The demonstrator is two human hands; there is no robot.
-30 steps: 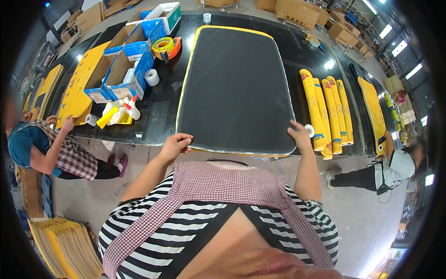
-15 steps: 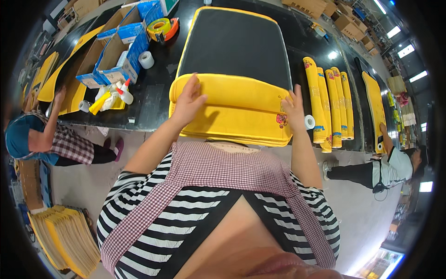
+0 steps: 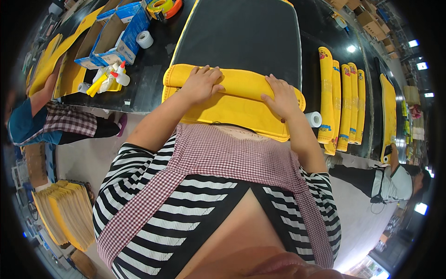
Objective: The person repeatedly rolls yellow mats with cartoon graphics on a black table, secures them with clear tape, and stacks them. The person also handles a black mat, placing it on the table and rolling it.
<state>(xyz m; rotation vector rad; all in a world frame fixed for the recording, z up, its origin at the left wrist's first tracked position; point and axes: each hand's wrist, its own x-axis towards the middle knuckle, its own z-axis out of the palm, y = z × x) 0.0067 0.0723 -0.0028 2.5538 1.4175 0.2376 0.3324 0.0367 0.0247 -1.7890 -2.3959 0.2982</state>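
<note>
A yellow mat with a black underside (image 3: 239,32) lies on the table before me, its near end turned over into a thick yellow roll. My left hand (image 3: 200,85) is closed over the left part of the roll, fingers on top and thumb at the near side. On the right part, my right hand (image 3: 281,98) bends its fingers over the roll, thumb pointing inward. Under the roll, more yellow mat (image 3: 232,114) reaches the table's near edge. How many layers lie there I cannot tell.
Several rolled yellow mats (image 3: 344,104) lie to the right, beside a white tape roll (image 3: 314,119). Blue cartons (image 3: 116,39), another white roll (image 3: 144,39) and glue bottles (image 3: 120,74) stand left. Co-workers (image 3: 35,118) are at both sides. Stacked yellow sheets (image 3: 65,214) sit lower left.
Both hands have come down onto the roll from its ends, right hand moving inward. The roll looks tighter. My view has shifted, and the left co-worker's arm has moved.
</note>
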